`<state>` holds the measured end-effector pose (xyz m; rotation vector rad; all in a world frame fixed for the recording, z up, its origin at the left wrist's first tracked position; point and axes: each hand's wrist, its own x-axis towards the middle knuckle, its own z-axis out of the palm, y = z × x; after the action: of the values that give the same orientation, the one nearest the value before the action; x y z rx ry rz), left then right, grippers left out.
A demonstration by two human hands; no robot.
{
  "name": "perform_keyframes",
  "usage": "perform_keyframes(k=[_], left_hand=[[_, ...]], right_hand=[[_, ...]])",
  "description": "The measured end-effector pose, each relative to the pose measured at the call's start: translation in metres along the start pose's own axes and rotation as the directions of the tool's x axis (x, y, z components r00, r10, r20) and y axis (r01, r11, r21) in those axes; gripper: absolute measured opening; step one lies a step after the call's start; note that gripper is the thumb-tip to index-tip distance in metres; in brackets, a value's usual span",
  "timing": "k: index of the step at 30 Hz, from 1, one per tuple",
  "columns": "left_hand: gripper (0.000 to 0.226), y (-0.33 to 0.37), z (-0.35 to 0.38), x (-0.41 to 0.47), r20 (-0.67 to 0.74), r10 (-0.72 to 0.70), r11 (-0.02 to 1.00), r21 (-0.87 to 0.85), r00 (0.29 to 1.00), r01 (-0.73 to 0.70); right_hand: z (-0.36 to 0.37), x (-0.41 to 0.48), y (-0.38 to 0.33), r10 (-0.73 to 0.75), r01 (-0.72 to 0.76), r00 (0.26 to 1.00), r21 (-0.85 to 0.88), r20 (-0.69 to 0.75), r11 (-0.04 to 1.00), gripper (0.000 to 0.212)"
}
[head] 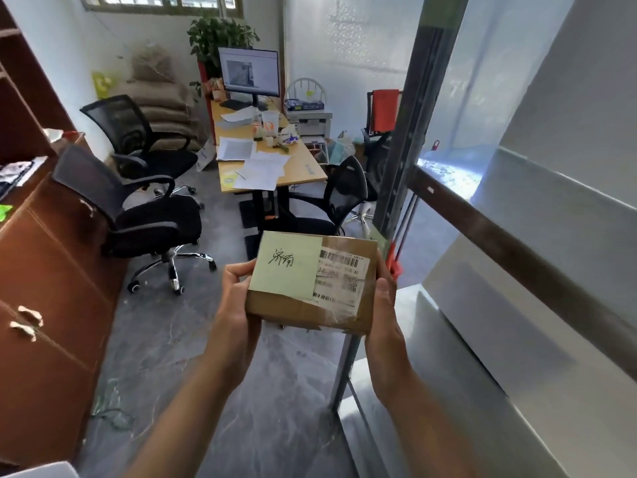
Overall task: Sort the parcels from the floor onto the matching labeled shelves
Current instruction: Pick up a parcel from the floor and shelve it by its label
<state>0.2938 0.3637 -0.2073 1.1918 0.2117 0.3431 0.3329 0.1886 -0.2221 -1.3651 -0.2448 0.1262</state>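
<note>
Held low at frame centre over the grey floor, small cardboard parcel with green handwritten note, left hand and right hand clasping its short ends; seemingly light, rigid, best gripped by sides.

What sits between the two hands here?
In the head view, the cardboard parcel, with its green note, is held between the left hand and right hand.

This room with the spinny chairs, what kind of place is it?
Probably a small office that also handles parcels: a long wooden desk with a computer monitor, black swivel chairs, and a brown cardboard parcel held beside grey metal shelving.
</note>
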Motion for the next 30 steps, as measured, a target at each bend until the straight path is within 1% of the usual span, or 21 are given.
perform_keyframes(k=[4, 6, 8, 11, 13, 14, 18, 22, 25, 29, 30], left_hand=[[0.018, -0.006, -0.01, 0.044, 0.072, -0.019, 1.0, 0.013, 0.997, 0.018], [0.022, -0.008, -0.019, 0.072, 0.12, -0.057, 0.998, 0.037, 0.991, 0.053], [0.022, -0.008, -0.031, 0.102, 0.166, -0.092, 0.995, 0.048, 0.982, 0.085], [0.021, -0.012, -0.047, 0.142, 0.231, -0.118, 0.992, 0.074, 0.966, 0.104], [0.021, -0.018, -0.053, 0.164, 0.278, -0.139, 0.99, 0.063, 0.95, 0.126], [0.022, -0.021, -0.054, 0.173, 0.308, -0.152, 0.988, 0.063, 0.939, 0.139], [0.019, -0.036, -0.052, 0.2, 0.434, -0.217, 0.976, 0.085, 0.874, 0.2], [0.026, -0.052, -0.047, 0.208, 0.509, -0.263, 0.965, 0.115, 0.82, 0.237], [0.037, -0.067, -0.047, 0.208, 0.584, -0.268, 0.963, 0.193, 0.766, 0.189], [0.036, -0.087, -0.047, 0.206, 0.661, -0.273, 0.947, 0.314, 0.699, 0.074], [0.036, -0.091, -0.047, 0.206, 0.675, -0.276, 0.941, 0.335, 0.684, 0.049]], right_hand=[[0.013, 0.027, 0.008, -0.006, 0.005, 0.994, -0.006, -0.106, 1.0, 0.057], [0.023, 0.043, 0.017, -0.007, 0.004, 0.987, -0.019, -0.158, 1.0, 0.058], [0.036, 0.059, 0.028, 0.013, -0.02, 0.978, -0.032, -0.207, 0.999, 0.068], [0.058, 0.077, 0.044, 0.055, -0.07, 0.958, -0.043, -0.28, 0.997, 0.09], [0.069, 0.087, 0.048, 0.071, -0.086, 0.941, -0.03, -0.33, 0.996, 0.098], [0.075, 0.09, 0.049, 0.073, -0.084, 0.934, -0.019, -0.35, 0.996, 0.098], [0.084, 0.096, 0.056, 0.047, -0.053, 0.89, -0.002, -0.453, 0.999, 0.08], [0.081, 0.091, 0.075, 0.029, -0.042, 0.822, -0.009, -0.568, 0.999, 0.081], [0.077, 0.082, 0.088, 0.032, -0.014, 0.749, 0.032, -0.662, 0.999, 0.064], [0.069, 0.071, 0.1, 0.086, -0.043, 0.685, 0.077, -0.724, 0.996, 0.044], [0.067, 0.07, 0.103, 0.098, -0.056, 0.666, 0.081, -0.74, 0.995, 0.043]])
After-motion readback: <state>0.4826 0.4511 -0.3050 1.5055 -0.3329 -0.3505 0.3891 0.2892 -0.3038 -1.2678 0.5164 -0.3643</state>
